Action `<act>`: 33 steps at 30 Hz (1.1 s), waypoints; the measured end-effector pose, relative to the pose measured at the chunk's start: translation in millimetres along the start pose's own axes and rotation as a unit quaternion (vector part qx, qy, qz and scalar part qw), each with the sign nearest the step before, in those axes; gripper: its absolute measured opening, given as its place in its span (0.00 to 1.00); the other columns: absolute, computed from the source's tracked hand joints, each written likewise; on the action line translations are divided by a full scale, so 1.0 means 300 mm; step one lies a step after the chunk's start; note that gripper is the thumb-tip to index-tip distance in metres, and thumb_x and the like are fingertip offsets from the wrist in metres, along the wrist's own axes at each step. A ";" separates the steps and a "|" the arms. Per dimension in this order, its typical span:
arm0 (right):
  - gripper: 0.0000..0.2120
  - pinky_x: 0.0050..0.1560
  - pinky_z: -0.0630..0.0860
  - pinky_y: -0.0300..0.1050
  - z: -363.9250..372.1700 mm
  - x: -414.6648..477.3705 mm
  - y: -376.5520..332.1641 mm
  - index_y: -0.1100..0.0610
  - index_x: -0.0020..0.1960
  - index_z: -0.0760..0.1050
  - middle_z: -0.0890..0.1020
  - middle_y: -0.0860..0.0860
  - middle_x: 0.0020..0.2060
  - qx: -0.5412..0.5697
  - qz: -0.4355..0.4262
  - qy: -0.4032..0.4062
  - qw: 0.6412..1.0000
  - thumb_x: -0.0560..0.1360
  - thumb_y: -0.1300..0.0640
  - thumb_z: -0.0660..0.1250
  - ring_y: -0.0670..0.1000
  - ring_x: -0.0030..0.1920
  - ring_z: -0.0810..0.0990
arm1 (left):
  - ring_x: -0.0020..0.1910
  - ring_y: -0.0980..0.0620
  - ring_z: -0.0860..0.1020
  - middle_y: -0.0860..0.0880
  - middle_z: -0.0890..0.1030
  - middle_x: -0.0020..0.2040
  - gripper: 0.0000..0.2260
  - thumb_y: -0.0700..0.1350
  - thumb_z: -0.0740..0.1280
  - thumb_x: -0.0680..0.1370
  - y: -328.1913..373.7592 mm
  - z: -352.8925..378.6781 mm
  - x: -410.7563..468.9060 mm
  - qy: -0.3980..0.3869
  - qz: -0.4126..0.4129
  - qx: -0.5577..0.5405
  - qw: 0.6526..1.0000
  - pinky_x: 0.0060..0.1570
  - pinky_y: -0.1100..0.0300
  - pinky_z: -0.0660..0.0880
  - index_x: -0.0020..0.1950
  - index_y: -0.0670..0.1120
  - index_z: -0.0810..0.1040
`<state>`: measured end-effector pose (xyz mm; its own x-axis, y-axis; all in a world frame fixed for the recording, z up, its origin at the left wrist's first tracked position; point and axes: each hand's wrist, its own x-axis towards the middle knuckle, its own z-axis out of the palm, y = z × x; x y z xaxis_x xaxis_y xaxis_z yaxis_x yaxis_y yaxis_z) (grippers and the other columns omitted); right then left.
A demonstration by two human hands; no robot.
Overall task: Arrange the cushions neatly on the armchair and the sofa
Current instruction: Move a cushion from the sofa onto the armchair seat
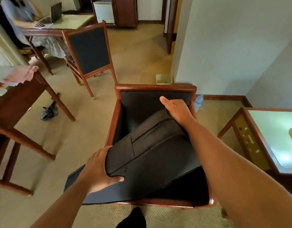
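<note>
Dark fabric seat cushion (151, 150) sits tilted in the wood-framed armchair (155, 88), left hand (99, 168) gripping its near corner, right hand (176, 109) clasping its far edge. It looks mid-seating; next it needs squaring and pressing flat.

No words, numbers or brand marks can be read anywhere here. The water bottle (198, 101) on the floor beside the armchair (156, 88) carries a pale blue label, but it is too small and blurred to make out any lettering. The brass-coloured panel (250, 142) on the side of the table at right has a few pale marks that may be sockets or switches rather than writing; none are legible. The laptop (56, 12) on the far desk shows only its dark lid, with no visible logo.
</note>
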<state>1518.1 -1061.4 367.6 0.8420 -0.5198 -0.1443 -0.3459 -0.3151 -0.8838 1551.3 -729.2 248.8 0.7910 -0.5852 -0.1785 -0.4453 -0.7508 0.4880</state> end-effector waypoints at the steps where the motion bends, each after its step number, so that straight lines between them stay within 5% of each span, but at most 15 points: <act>1: 0.25 0.39 0.65 0.48 0.002 0.040 -0.008 0.52 0.32 0.62 0.66 0.53 0.31 0.001 0.009 -0.007 1.000 0.80 0.40 0.65 0.49 0.32 0.67 | 0.65 0.54 0.69 0.61 0.69 0.67 0.53 0.74 0.76 0.55 -0.007 -0.012 0.022 0.000 0.006 -0.017 1.000 0.67 0.51 0.69 0.75 0.61 0.58; 6: 0.21 0.45 0.71 0.48 0.040 0.194 0.010 0.55 0.39 0.71 0.73 0.52 0.34 0.020 0.043 -0.060 0.997 0.80 0.40 0.65 0.49 0.36 0.73 | 0.65 0.54 0.72 0.62 0.71 0.67 0.55 0.77 0.74 0.54 -0.067 -0.033 0.123 -0.017 0.005 -0.053 0.998 0.66 0.53 0.71 0.75 0.61 0.59; 10: 0.21 0.48 0.72 0.48 0.058 0.265 -0.041 0.55 0.38 0.72 0.77 0.50 0.36 -0.076 0.008 -0.085 0.993 0.80 0.40 0.64 0.48 0.38 0.76 | 0.61 0.56 0.75 0.61 0.74 0.62 0.53 0.78 0.74 0.53 -0.102 -0.052 0.194 -0.036 -0.003 -0.064 0.997 0.61 0.57 0.73 0.73 0.58 0.63; 13: 0.18 0.59 0.76 0.50 0.082 0.260 -0.151 0.48 0.50 0.80 0.81 0.46 0.49 -0.176 -0.061 -0.172 0.967 0.75 0.34 0.68 0.46 0.52 0.79 | 0.57 0.57 0.76 0.60 0.76 0.59 0.48 0.76 0.75 0.55 -0.110 -0.066 0.249 -0.060 0.003 -0.074 0.995 0.56 0.57 0.75 0.70 0.59 0.66; 14: 0.24 0.63 0.74 0.53 0.098 0.246 -0.192 0.45 0.58 0.80 0.79 0.45 0.56 -0.274 -0.091 -0.219 0.932 0.72 0.30 0.69 0.47 0.58 0.77 | 0.56 0.57 0.77 0.61 0.77 0.58 0.46 0.75 0.76 0.55 -0.107 -0.072 0.262 -0.062 0.002 -0.081 0.995 0.55 0.57 0.76 0.68 0.61 0.66; 18: 0.55 0.74 0.54 0.72 0.265 0.223 -0.277 0.47 0.79 0.61 0.66 0.54 0.73 -0.651 -0.172 -0.325 0.665 0.60 0.22 0.71 0.61 0.74 0.63 | 0.54 0.62 0.77 0.62 0.77 0.56 0.43 0.72 0.78 0.57 -0.095 -0.087 0.279 -0.074 -0.026 -0.098 0.992 0.52 0.61 0.75 0.67 0.64 0.65; 21: 0.57 0.74 0.53 0.72 0.403 0.204 -0.266 0.52 0.79 0.62 0.68 0.57 0.73 -0.703 -0.206 -0.362 0.576 0.58 0.29 0.78 0.63 0.73 0.66 | 0.57 0.63 0.76 0.65 0.75 0.60 0.47 0.69 0.80 0.56 -0.094 -0.085 0.267 -0.073 -0.051 -0.117 0.989 0.56 0.59 0.76 0.71 0.65 0.63; 23: 0.51 0.66 0.66 0.61 0.451 0.197 -0.251 0.54 0.74 0.67 0.73 0.56 0.67 -0.690 -0.237 -0.372 0.574 0.58 0.33 0.80 0.59 0.65 0.72 | 0.62 0.62 0.74 0.66 0.71 0.65 0.53 0.68 0.80 0.55 -0.119 -0.089 0.231 -0.093 -0.063 -0.110 0.988 0.61 0.57 0.75 0.75 0.66 0.57; 26: 0.42 0.50 0.65 0.50 0.470 0.192 -0.222 0.54 0.65 0.74 0.76 0.52 0.58 -0.663 -0.298 -0.377 0.574 0.58 0.34 0.79 0.54 0.52 0.73 | 0.59 0.60 0.76 0.65 0.73 0.64 0.51 0.69 0.79 0.55 -0.174 -0.076 0.146 -0.132 -0.108 -0.074 0.983 0.59 0.58 0.76 0.73 0.66 0.57; 33: 0.40 0.59 0.71 0.54 0.218 0.238 -0.038 0.52 0.64 0.69 0.76 0.50 0.58 -0.618 -0.315 -0.386 0.609 0.57 0.41 0.81 0.54 0.57 0.75 | 0.47 0.57 0.78 0.59 0.79 0.49 0.33 0.72 0.70 0.60 0.063 -0.054 0.140 -0.112 -0.086 0.070 0.987 0.47 0.60 0.77 0.59 0.59 0.68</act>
<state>1609.2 -1042.9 338.3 0.7477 0.3910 -0.5367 0.5006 -0.8630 0.0687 1583.0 -763.1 264.3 0.7542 -0.4863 -0.4413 -0.3783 -0.8710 0.3134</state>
